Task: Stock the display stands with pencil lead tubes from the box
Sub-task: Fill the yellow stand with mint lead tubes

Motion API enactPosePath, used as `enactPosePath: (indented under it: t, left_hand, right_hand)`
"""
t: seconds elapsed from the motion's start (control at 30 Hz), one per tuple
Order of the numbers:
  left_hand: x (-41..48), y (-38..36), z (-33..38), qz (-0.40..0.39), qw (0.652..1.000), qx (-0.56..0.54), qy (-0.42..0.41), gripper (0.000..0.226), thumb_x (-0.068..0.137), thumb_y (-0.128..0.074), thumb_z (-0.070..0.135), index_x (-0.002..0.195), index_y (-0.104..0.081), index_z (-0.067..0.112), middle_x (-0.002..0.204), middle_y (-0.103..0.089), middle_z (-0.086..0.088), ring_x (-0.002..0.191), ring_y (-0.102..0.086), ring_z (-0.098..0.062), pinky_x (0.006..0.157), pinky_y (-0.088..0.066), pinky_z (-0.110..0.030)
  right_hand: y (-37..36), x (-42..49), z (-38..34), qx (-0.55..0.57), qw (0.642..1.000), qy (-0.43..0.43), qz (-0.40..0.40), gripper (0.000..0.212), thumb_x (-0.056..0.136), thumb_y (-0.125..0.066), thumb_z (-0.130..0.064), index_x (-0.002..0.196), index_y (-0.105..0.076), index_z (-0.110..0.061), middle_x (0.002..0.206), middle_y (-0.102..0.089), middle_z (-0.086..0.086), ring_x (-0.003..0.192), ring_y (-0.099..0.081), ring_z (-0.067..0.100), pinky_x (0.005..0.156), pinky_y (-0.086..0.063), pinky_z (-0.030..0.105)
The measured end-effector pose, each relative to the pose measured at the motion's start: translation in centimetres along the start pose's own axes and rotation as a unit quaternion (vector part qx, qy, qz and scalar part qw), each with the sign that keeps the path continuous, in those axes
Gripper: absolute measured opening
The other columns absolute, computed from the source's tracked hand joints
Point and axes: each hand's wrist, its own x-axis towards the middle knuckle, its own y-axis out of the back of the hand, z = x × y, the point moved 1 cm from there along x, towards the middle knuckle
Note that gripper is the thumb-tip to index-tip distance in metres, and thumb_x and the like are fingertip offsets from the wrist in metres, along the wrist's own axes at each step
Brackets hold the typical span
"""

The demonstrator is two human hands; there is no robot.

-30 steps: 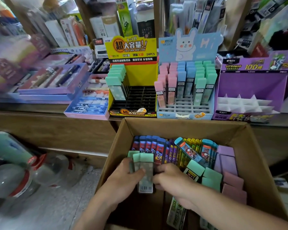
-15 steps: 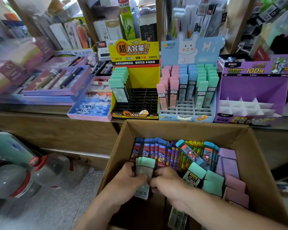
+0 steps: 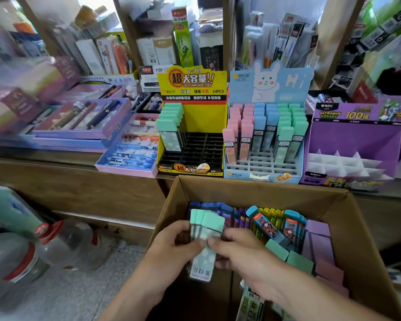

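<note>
Tubes in hand: a small bundle of mint-capped lead tubes (image 3: 207,224) stands upright over the near-left part of the cardboard box (image 3: 259,191), lifted above the packed rows. There may be three or four, but they overlap too much to count.
Left hand: the left hand (image 3: 171,249) wraps the bundle from its left side, fingers curled behind and thumb across the front.
Right hand: the right hand (image 3: 243,253) pinches the bundle's right edge between thumb and forefinger, the other fingers curled below.
Step in hand: gathering and squaring a handful, by the look of it; nothing from this handful is in a stand yet.
Next move: carry the bundle up and forward over the box's far wall to the yellow display stand (image 3: 192,121), whose one column of matching mint tubes (image 3: 170,126) fills its left side. Each tube then goes upright into its own cell of the black grid (image 3: 202,149), so the bundle has to be split.
Other stands: the blue rabbit stand (image 3: 269,82) holds pink, blue and green tubes with its front rows bare. The purple stand (image 3: 354,140) shows only white dividers.
Rest of box: cartoon-printed tubes (image 3: 271,225), more mint ones and lilac ones fill the far and right parts.
Around: pen trays (image 3: 79,119) lie on the desk (image 3: 44,156) to the left, and water bottles (image 3: 63,244) stand on the floor.
In the way: only the box's far wall and the stand's low front lip; the path looks clear otherwise.
</note>
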Motion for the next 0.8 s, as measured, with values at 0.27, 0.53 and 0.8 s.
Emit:
enactPosePath:
  t: [0.27, 0.53, 0.8]
  left_hand:
    - [-0.2, 0.5, 3.6, -0.107, 0.960, -0.259, 0.019, 0.031, 0.089, -0.073, 0.026, 0.120, -0.072, 0.027, 0.125, -0.072, -0.009, 0.114, -0.070, -0.026, 0.092, -0.059, -0.042]
    - [0.4, 2.3, 4.7, -0.158, 0.932, -0.326, 0.024, 0.058, 0.070, -0.091, 0.035, 0.123, -0.070, 0.025, 0.128, -0.068, -0.021, 0.117, -0.066, -0.043, 0.090, -0.056, -0.056]
    - [1.9, 3.9, 4.3, -0.025, 0.956, -0.287, -0.063, 0.031, 0.084, -0.071, 0.038, 0.111, -0.077, 0.024, 0.115, -0.076, -0.014, 0.101, -0.075, -0.030, 0.076, -0.061, -0.038]
  right_hand:
    - [-0.2, -1.9, -5.2, 0.063, 0.992, 0.087, -0.063, 0.019, 0.100, -0.062, -0.014, 0.113, -0.075, -0.015, 0.107, -0.079, 0.004, 0.102, -0.075, 0.020, 0.082, -0.059, 0.029]
    - [-1.0, -1.6, -8.6, -0.038, 0.983, 0.175, -0.035, 0.012, 0.094, -0.072, -0.018, 0.104, -0.079, -0.019, 0.099, -0.080, 0.006, 0.091, -0.077, 0.024, 0.075, -0.064, 0.035]
    - [-1.6, 0.3, -11.2, -0.123, 0.958, 0.250, 0.060, 0.003, 0.087, -0.080, -0.026, 0.090, -0.080, -0.025, 0.087, -0.080, -0.002, 0.075, -0.074, 0.017, 0.065, -0.058, 0.032]
